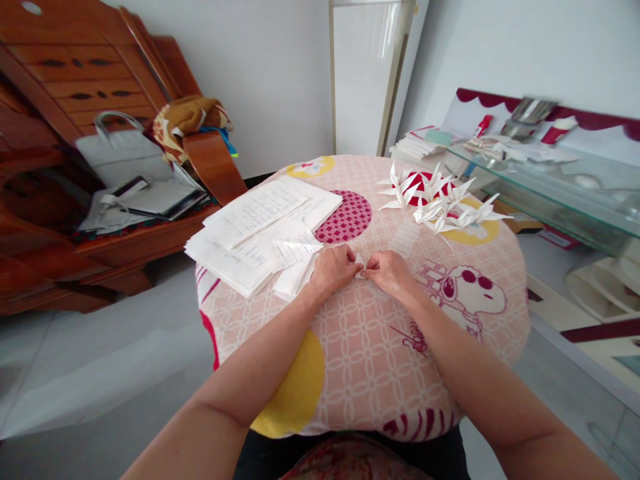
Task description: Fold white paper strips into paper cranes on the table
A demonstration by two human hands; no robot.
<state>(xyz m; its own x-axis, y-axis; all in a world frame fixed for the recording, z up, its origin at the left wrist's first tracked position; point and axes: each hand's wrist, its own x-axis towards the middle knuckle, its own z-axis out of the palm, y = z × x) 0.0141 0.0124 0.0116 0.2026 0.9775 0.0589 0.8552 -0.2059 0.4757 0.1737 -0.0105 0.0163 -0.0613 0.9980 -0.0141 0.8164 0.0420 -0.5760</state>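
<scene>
Both hands meet over the middle of the round table, pinching a small folded piece of white paper [359, 260] between them. My left hand [336, 267] is closed on its left side, fingertips pressed together. On the other side my right hand [387, 270] pinches the paper's right edge. Much of the paper is hidden by the fingers. Beside my left wrist lie loose white paper pieces [295, 275]. Farther left is a stack of written sheets [250, 230]. Several folded white paper cranes [440, 200] stand in a group at the table's back right.
A pink patterned cloth [350, 347] covers the table. At right stands a glass-topped shelf [550, 180] carrying papers, metal bowls and a red bottle [483, 125]. A wooden bench [165, 247] at left holds a grey bag [120, 157] and a bundled brown cloth [187, 123].
</scene>
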